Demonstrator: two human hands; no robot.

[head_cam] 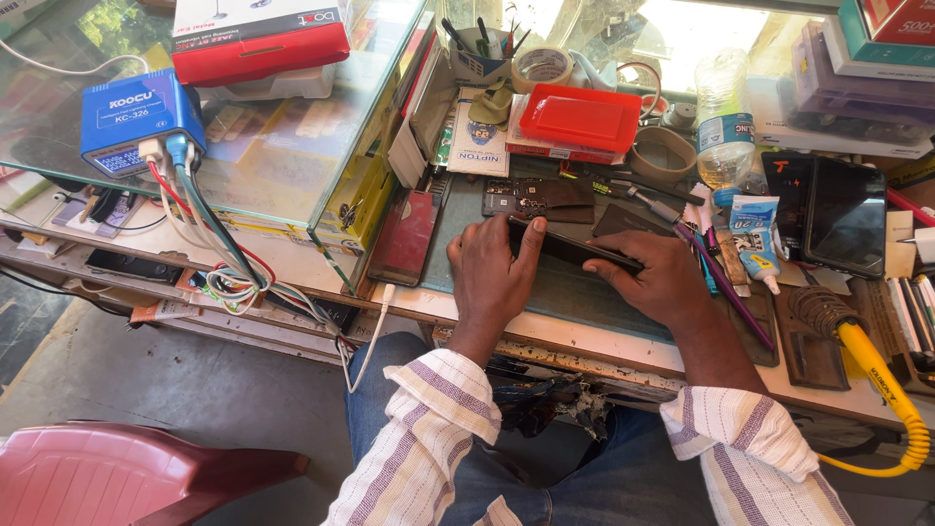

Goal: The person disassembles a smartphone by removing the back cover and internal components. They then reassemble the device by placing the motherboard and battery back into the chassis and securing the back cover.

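A black smartphone (575, 249) is held on edge above a grey-green work mat (565, 292) in the middle of the bench. My left hand (490, 268) grips its left end, thumb on top. My right hand (654, 278) presses on its right end, fingers curled over the edge. Just behind it lies an opened phone body with bare circuit parts (531, 198). A red phone (404, 237) lies flat left of my left hand.
A blue power supply (141, 122) with red and green cables sits on a glass case at left. A red tray (580, 118), tape rolls, a pen cup, a water bottle (724, 122), a glue tube (755, 229), two dark phones (826, 212) and a yellow coiled cable (881, 380) crowd the bench.
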